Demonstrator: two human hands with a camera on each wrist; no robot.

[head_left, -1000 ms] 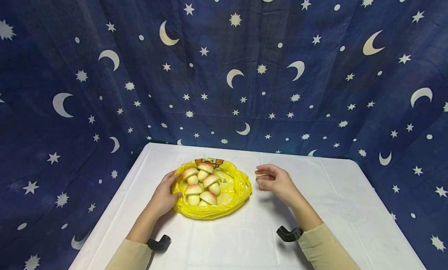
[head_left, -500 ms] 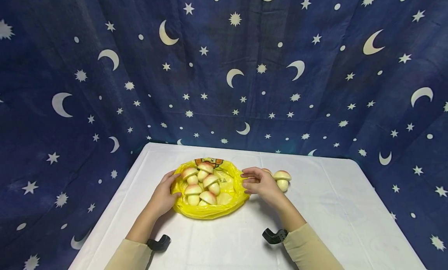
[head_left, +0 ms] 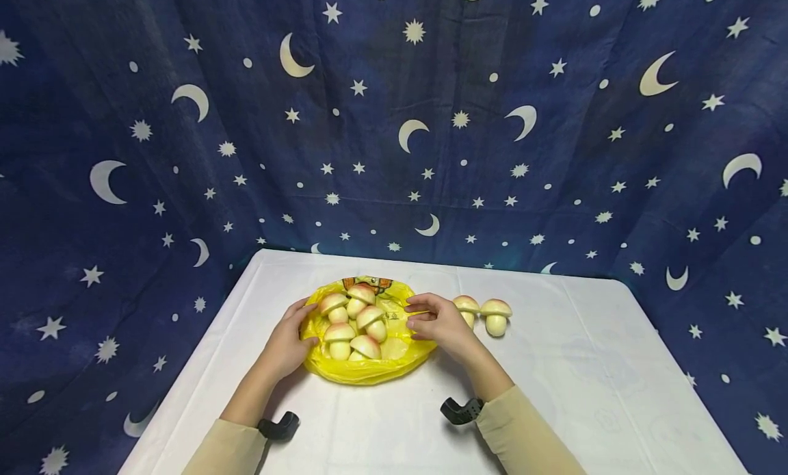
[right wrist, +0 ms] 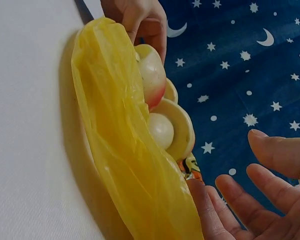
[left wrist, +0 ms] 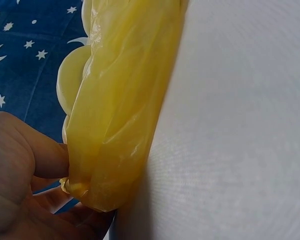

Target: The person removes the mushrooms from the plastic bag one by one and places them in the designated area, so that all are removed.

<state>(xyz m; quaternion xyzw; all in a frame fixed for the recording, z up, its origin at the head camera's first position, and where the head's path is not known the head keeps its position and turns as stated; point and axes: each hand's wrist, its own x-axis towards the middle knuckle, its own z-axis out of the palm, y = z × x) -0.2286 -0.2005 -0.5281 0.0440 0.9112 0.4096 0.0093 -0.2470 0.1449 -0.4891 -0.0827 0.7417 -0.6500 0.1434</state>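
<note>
A yellow plastic bag [head_left: 363, 374] stands with its rim rolled down and its mouth facing up. Several toy mushrooms [head_left: 371, 317] with cream stems and reddish caps sit inside, mostly on the left. At the left rim, my left hand [head_left: 292, 341] grips the plastic, thumb over the edge and fingers outside. My right hand [head_left: 442, 323] is at the right rim, its fingers spread and holding nothing; in the right wrist view the fingertips [right wrist: 225, 185] are near the bag's edge. Whether they touch it, I cannot tell.
Two more toy mushrooms, one partly hidden [head_left: 466, 302] and one in full view [head_left: 496, 316], are on the white tablecloth [head_left: 585, 365] right of my right hand. A dark blue curtain [head_left: 369, 139] with moons and stars surrounds the table's back and sides.
My right hand has moved left from beside the two loose mushrooms to the bag's right rim, uncovering them. My left hand and the mushrooms in the bag have stayed in place.
</note>
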